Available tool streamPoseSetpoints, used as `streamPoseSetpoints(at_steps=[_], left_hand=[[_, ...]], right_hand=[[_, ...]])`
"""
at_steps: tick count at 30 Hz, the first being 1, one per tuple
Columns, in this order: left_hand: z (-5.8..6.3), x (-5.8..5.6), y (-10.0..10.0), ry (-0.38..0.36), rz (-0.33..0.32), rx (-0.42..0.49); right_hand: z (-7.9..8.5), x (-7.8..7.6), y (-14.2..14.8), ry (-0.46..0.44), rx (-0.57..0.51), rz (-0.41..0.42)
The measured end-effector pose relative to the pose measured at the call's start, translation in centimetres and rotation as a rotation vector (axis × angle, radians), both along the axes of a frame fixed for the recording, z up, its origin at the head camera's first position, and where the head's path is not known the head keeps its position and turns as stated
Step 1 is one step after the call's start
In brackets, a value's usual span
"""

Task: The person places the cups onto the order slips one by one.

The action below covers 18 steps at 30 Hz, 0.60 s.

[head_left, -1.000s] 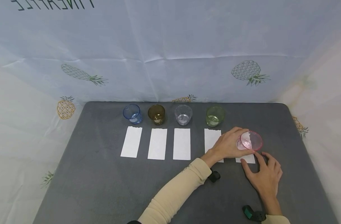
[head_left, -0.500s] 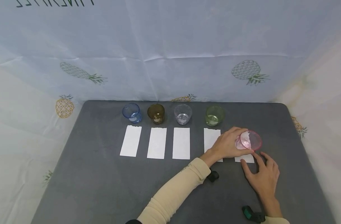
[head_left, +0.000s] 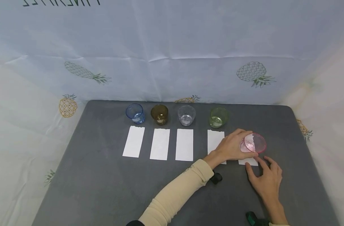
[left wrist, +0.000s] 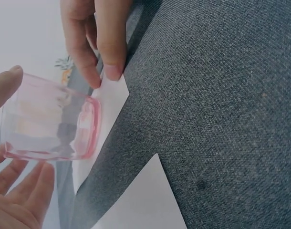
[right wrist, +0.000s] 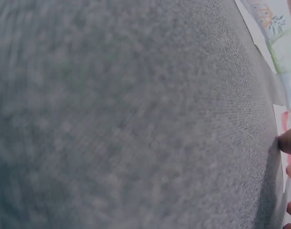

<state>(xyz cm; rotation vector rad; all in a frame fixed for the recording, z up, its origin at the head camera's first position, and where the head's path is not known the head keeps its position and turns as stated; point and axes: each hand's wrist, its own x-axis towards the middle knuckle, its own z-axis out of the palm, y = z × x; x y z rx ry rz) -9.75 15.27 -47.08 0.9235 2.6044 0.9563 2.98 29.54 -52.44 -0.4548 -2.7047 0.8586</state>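
My left hand [head_left: 231, 147] holds a clear pink glass [head_left: 259, 143] at the right of the table, thumb on the near side and fingers behind. In the left wrist view the pink glass [left wrist: 50, 121] stands over a white paper slip [left wrist: 109, 112], its base right at the slip. Close in front is my right hand [head_left: 267, 182], with thumb and fingers spread and fingertips at the slip's near end. The right wrist view catches only the fingertips [right wrist: 289, 140] of that hand at its edge. Much of this slip is hidden under the glass and hands.
Along the back of the grey table [head_left: 104, 188] stand a blue glass [head_left: 135, 113], a brown glass [head_left: 159, 114], a clear glass [head_left: 186, 115] and a green glass [head_left: 218, 117]. In front of each lies a white slip, such as the leftmost slip [head_left: 133, 142]. A pineapple-print cloth [head_left: 188, 37] hangs behind.
The head view has shifted slightly. My left hand keeps its hold on the pink glass, and my right hand stays at the slip with barely any movement.
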Motion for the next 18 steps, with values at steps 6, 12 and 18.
streamPoseSetpoints(at_steps=[6,12,18], left_hand=[[0.3,0.0,-0.2,0.012,-0.024,0.002],[1.4,-0.3,-0.9,0.044,-0.068,-0.026],[3.0,-1.1,-1.8,0.068,-0.092,0.007]], right_hand=[[0.1,0.1,0.0,0.038,0.009,0.017],[0.3,0.2,-0.2,0.087,-0.011,0.032],[0.8,0.0,-0.4,0.171,-0.083,0.03]])
